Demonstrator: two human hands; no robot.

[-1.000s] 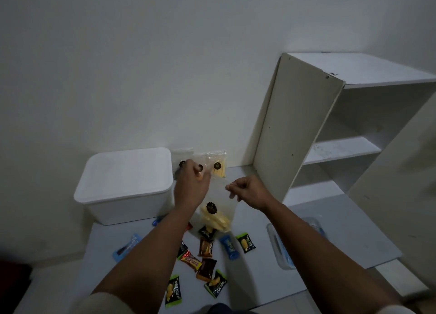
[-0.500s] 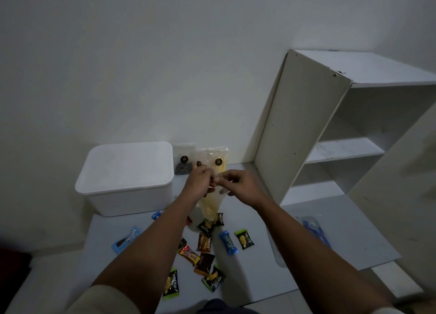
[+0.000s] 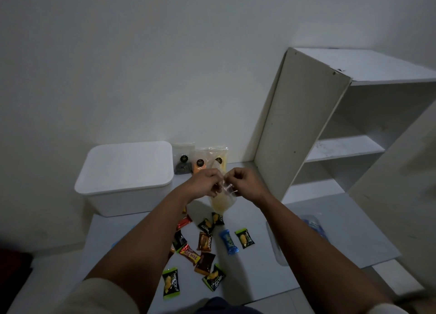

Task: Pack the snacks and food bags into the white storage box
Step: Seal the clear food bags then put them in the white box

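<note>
At frame centre a clear bag [image 3: 221, 201] of yellow food is held up above the mat [image 3: 259, 261], its top pinched by the left hand [image 3: 204, 184] and the right hand [image 3: 245, 184], fingers curled on the plastic. The lidded white box [image 3: 127, 176] is seen left of centre. Three bags [image 3: 200, 162] are stood against the wall beside it. Snacks [image 3: 205, 250] are scattered on the mat at lower centre, below the held bag
</note>
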